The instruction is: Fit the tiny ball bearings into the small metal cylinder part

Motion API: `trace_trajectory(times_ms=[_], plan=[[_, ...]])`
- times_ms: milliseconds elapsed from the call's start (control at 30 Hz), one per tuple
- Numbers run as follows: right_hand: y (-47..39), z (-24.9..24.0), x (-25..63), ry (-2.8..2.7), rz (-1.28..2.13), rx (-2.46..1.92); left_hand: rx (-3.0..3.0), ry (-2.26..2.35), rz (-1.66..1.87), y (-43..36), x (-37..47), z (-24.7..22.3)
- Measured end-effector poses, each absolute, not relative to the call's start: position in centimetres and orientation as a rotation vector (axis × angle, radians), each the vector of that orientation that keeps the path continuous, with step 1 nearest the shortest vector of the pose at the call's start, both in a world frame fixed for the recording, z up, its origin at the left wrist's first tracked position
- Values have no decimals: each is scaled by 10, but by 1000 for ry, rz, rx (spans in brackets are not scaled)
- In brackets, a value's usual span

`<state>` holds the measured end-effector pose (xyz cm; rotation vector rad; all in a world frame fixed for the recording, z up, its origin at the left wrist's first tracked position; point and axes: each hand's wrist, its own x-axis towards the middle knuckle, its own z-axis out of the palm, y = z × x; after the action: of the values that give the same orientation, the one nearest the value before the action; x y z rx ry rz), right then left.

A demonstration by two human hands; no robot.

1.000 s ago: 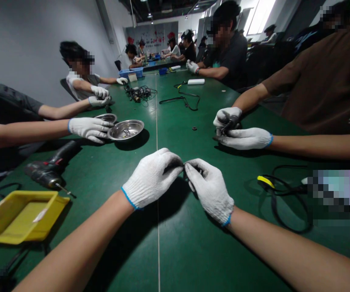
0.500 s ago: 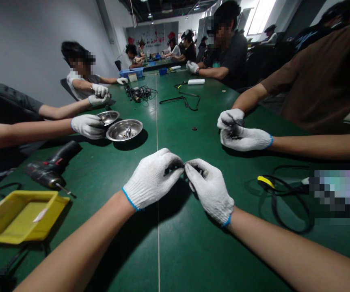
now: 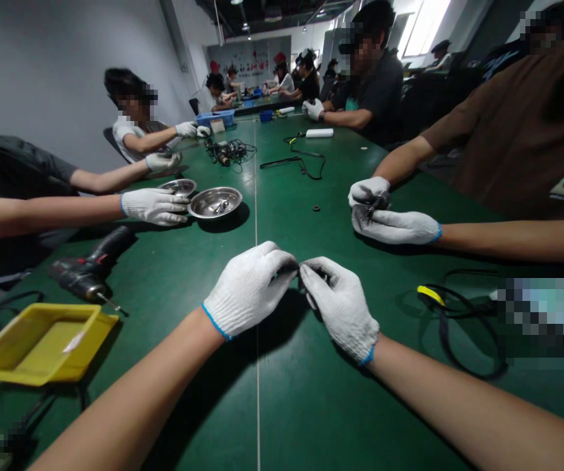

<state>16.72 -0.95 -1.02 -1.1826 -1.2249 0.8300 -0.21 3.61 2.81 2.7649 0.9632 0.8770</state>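
Both my hands wear white knit gloves with blue cuffs and meet fingertip to fingertip above the green table [image 3: 282,405]. My left hand [image 3: 252,288] is closed in a pinch; whatever its fingers hold is too small to make out. My right hand [image 3: 338,304] also pinches, with its thumb and forefinger touching the left fingertips. Something dark shows between and under the right fingers, but I cannot tell what it is. A small dark ring [image 3: 316,209] lies on the table beyond my hands.
At left are a yellow tray [image 3: 41,373], a power drill [image 3: 83,271] and a metal bowl [image 3: 216,212] with small metal parts, beside a co-worker's gloved hand. Another co-worker's gloved hands [image 3: 390,219] hold a dark part at right. A black cable [image 3: 443,333] lies near my right arm.
The co-worker's hand at left has spread its fingers against the metal bowl, which has shifted slightly right. My own hands hold nearly the same pose.
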Motion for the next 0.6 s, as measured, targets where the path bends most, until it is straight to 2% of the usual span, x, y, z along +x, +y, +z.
trace_trajectory(times_ms=[233, 600], plan=[[-9, -12, 170, -1206, 835, -1183, 2574, 999, 946, 31, 7, 24], [-11, -12, 166, -1335, 790, -1148, 2221, 1137, 1304, 0, 8, -3]])
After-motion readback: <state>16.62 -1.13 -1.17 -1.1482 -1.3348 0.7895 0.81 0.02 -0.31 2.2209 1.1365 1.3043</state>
